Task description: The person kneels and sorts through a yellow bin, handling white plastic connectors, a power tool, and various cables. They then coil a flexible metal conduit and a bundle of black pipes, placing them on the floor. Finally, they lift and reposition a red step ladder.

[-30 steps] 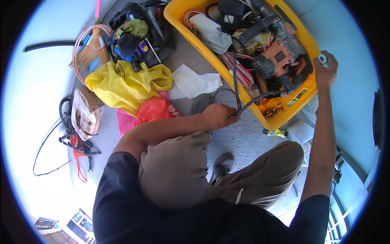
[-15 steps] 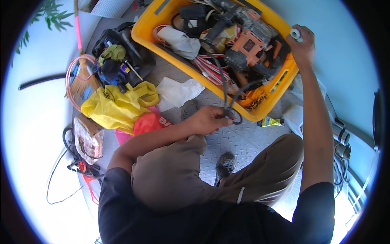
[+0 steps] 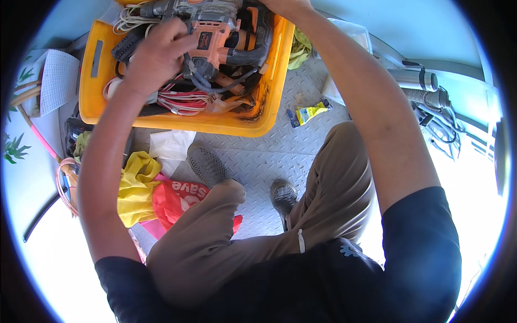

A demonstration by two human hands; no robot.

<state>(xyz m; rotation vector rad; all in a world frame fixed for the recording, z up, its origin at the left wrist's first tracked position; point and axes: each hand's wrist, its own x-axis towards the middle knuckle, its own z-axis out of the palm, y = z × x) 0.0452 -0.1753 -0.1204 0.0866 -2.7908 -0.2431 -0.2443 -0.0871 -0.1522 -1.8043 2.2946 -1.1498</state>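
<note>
My left hand [image 3: 161,59] is over the yellow plastic crate [image 3: 188,125], beside the orange and grey rotary hammer [image 3: 207,46]. Its fingers are curled, and what they hold, if anything, is hidden. A grey power cable [image 3: 202,83] loops down close to those fingers, over the tool's lower side. At the crate's far right, my right hand [image 3: 288,6] is cut off by the upper edge of the picture, so its fingers do not show. Red and white wires [image 3: 183,102], a wooden handle [image 3: 229,82] and a dark charger-like block [image 3: 126,48] also lie in the crate.
A yellow cloth [image 3: 134,185], a red bag [image 3: 175,199] and a white sheet [image 3: 171,145] lie on the metal floor to the left. Right of the crate are a small yellow packet [image 3: 311,112] and a green cloth [image 3: 300,49]. A silver cylinder [image 3: 414,79] and hoses stand farther right.
My left hand has moved from in front of the crate to over the rotary hammer, and the cable now lies in the crate. My right hand has gone partly out of view. The view has shifted.
</note>
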